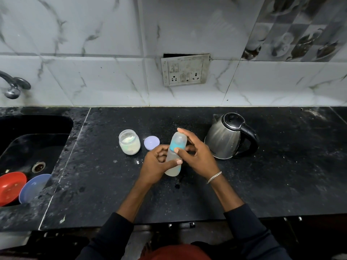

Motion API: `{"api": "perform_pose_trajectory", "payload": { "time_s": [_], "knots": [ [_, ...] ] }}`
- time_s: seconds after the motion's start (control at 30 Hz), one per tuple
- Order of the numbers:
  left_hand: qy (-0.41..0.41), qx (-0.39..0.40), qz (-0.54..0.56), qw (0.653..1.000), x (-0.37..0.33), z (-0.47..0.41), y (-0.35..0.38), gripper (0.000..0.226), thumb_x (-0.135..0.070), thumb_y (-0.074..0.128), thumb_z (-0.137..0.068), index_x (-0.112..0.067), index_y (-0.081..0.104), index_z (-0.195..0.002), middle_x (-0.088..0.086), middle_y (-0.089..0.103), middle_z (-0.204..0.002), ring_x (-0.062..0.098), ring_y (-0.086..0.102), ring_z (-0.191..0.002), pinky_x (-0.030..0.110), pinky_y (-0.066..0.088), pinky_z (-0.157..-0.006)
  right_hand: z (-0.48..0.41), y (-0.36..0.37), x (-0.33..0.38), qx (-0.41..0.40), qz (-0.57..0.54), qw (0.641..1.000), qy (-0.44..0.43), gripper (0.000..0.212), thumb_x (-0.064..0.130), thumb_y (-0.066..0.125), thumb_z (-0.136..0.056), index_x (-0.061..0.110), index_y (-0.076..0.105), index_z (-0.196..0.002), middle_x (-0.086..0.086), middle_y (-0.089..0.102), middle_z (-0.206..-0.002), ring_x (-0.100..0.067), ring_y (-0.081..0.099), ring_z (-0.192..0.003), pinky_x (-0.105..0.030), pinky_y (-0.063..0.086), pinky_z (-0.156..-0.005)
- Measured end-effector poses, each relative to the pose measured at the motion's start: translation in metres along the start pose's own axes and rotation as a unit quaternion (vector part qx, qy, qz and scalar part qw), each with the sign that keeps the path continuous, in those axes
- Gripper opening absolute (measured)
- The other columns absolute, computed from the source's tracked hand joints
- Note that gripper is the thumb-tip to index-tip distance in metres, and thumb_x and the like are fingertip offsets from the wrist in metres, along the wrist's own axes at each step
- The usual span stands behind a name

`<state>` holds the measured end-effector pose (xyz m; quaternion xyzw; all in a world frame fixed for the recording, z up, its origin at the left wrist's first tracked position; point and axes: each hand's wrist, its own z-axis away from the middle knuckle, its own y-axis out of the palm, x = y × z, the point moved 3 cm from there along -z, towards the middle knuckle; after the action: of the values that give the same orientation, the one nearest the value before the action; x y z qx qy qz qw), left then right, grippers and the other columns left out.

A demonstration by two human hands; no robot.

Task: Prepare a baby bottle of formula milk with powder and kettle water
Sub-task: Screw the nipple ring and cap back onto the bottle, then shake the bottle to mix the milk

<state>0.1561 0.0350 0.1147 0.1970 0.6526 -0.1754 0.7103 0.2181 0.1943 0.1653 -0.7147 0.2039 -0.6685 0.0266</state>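
Observation:
A clear baby bottle (pixel 173 166) with a blue collar and a clear cap stands in the middle of the black counter (pixel 281 175), with pale cloudy liquid in its lower part. My left hand (pixel 155 164) grips the bottle's body. My right hand (pixel 197 152) holds the cap and collar, its index finger over the top and its thumb on the blue ring. An open glass jar of white powder (pixel 129 142) stands to the left. Its lilac lid (pixel 151 143) lies flat beside it. A steel kettle (pixel 228 136) with a black handle and shut lid stands to the right.
A black sink (pixel 28 128) is sunk into the counter at the left, with a red bowl (pixel 11 187) and a blue bowl (pixel 32 187) in it and a tap (pixel 13 87) above. A switch and socket plate (pixel 185 70) sits on the tiled wall.

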Motion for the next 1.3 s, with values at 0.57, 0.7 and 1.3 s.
{"api": "perform_pose_trajectory", "payload": {
  "time_s": [0.57, 0.7, 1.3],
  "knots": [
    [-0.017, 0.069, -0.036, 0.997, 0.015, -0.001, -0.005, 0.061, -0.008, 0.094, -0.077, -0.014, 0.07, -0.134, 0.008, 0.078, -0.125, 0.031, 0.075, -0.117, 0.052, 0.058, -0.107, -0.004, 0.007, -0.008, 0.038, 0.08, 0.996, 0.019, 0.106, 0.029, 0.088, -0.076, 0.052, 0.019, -0.154, 0.006, 0.066, -0.118, -0.012, 0.069, -0.095, -0.032, 0.059, -0.087],
    [-0.02, 0.067, -0.037, 0.997, 0.019, -0.003, -0.007, 0.064, -0.013, 0.098, -0.073, -0.014, 0.069, -0.13, 0.009, 0.078, -0.122, 0.03, 0.076, -0.113, 0.054, 0.059, -0.105, -0.005, 0.009, -0.011, 0.048, 0.082, 0.995, 0.017, 0.111, 0.028, 0.088, -0.078, 0.048, 0.013, -0.157, 0.009, 0.065, -0.117, -0.009, 0.068, -0.094, -0.016, 0.055, -0.081],
    [-0.021, 0.08, -0.582, 0.809, 0.126, -0.012, -0.046, 0.126, -0.104, 0.052, -0.067, -0.048, 0.002, -0.168, 0.0, 0.002, -0.179, 0.034, -0.013, -0.165, 0.074, 0.007, -0.125, -0.015, 0.008, -0.041, -0.056, 0.027, 0.997, 0.049, 0.096, 0.039, 0.092, -0.069, 0.046, 0.033, -0.145, 0.04, 0.049, -0.124, -0.013, 0.064, -0.11, -0.046, 0.058, -0.095]
  ]
}}
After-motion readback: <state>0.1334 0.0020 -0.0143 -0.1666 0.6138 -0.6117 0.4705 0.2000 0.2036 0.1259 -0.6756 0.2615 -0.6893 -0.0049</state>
